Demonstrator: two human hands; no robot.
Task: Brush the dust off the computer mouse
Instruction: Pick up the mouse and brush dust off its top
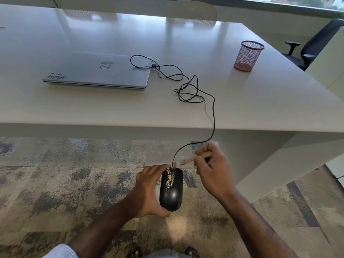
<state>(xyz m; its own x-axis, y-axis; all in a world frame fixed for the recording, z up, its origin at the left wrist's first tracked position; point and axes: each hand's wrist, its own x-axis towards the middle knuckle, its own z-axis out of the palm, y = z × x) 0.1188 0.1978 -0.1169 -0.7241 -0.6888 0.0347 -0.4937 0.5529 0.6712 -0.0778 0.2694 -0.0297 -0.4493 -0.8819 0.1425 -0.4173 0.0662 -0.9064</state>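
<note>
Left hand (pixel 149 190) grips the dusty mouse (pixel 171 189); right hand (pixel 214 170), at its two o'clock, pinches a brush (pixel 188 161) near the mouse's front.

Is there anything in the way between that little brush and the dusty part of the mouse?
Nothing visible blocks it. The right hand holds the brush just above the front of the mouse, where the dust sits. Only the mouse's cable runs close past the bristles; the left hand grips the mouse's side.
</note>
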